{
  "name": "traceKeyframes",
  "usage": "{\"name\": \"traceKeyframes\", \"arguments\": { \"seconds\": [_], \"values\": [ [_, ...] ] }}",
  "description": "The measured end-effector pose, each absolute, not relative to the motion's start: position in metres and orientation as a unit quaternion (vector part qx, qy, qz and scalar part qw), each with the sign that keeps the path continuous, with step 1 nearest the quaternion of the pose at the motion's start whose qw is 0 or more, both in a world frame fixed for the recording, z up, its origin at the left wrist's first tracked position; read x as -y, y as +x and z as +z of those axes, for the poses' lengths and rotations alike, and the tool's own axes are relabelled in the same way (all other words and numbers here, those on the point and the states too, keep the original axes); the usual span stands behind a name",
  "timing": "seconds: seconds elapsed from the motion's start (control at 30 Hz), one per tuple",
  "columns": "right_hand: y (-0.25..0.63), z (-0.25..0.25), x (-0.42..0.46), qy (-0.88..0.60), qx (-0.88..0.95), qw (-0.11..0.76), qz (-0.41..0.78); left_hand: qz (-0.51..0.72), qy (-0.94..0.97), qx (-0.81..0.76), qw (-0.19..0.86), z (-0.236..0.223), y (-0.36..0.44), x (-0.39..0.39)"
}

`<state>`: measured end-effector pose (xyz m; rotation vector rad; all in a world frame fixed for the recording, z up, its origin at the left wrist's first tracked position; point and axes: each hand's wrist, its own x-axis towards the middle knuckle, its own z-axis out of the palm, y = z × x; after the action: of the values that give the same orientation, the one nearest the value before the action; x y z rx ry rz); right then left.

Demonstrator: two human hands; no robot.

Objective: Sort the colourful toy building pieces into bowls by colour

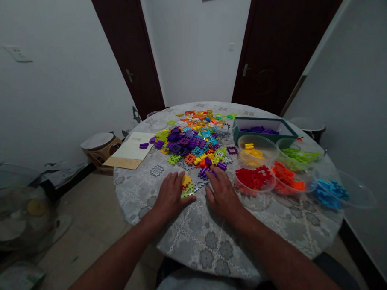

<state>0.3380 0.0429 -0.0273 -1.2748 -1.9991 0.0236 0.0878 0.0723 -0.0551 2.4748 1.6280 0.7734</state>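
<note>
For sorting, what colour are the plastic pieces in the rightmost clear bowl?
Bright blue plastic pieces, best in head view.

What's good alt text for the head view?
A person's left hand and right hand rest on a round patterned table before a heap of colourful plastic toy pieces. The left hand touches yellow and green pieces. Clear bowls of single-colour pieces and a green tray stand to the right.

we get dim, flat indoor light with no visible source, only a soft shadow under the left hand [171,195] and a faint sheen on the worktop [205,244]; wide-angle distortion tilts the right-hand door [277,54], and the dark lower corners look soft and grainy.
</note>
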Motion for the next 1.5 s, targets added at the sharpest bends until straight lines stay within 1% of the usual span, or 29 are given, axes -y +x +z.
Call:
{"name": "traceKeyframes", "arguments": {
  "seconds": [0.17, 0.33, 0.5, 0.67, 0.77, 0.87, 1.03, 1.2, 1.37, 1.5],
  "values": [
    [0.333, -0.037, -0.061, -0.528, 0.752, 0.394, -0.024, 0.271, 0.84, -0.467, 0.054, -0.053, 0.106, -0.104],
    [0.317, -0.034, -0.093, -0.603, 0.701, 0.377, -0.05, 0.283, 0.844, -0.452, 0.056, -0.046, 0.118, -0.119],
    [0.31, -0.025, -0.134, -0.71, 0.618, 0.327, -0.079, 0.305, 0.839, -0.447, 0.049, -0.052, 0.118, -0.116],
    [0.316, -0.02, -0.157, -0.795, 0.547, 0.256, -0.055, 0.329, 0.833, -0.444, 0.036, -0.056, 0.117, -0.113],
    [0.321, -0.018, -0.162, -0.822, 0.522, 0.225, -0.028, 0.329, 0.831, -0.447, 0.034, -0.055, 0.119, -0.113],
    [0.325, -0.017, -0.164, -0.824, 0.523, 0.215, -0.021, 0.335, 0.826, -0.453, 0.028, -0.052, 0.122, -0.114],
    [0.328, -0.014, -0.159, -0.799, 0.558, 0.222, -0.024, 0.367, 0.808, -0.46, 0.027, -0.051, 0.126, -0.117],
    [0.322, -0.016, -0.152, -0.788, 0.564, 0.245, -0.027, 0.411, 0.776, -0.473, 0.067, -0.055, 0.125, -0.125],
    [0.31, -0.025, -0.152, -0.77, 0.57, 0.285, -0.017, 0.427, 0.745, -0.499, 0.121, -0.051, 0.133, -0.131],
    [0.299, -0.032, -0.152, -0.742, 0.586, 0.325, 0.005, 0.432, 0.719, -0.527, 0.137, -0.048, 0.157, -0.136]
  ]
}}
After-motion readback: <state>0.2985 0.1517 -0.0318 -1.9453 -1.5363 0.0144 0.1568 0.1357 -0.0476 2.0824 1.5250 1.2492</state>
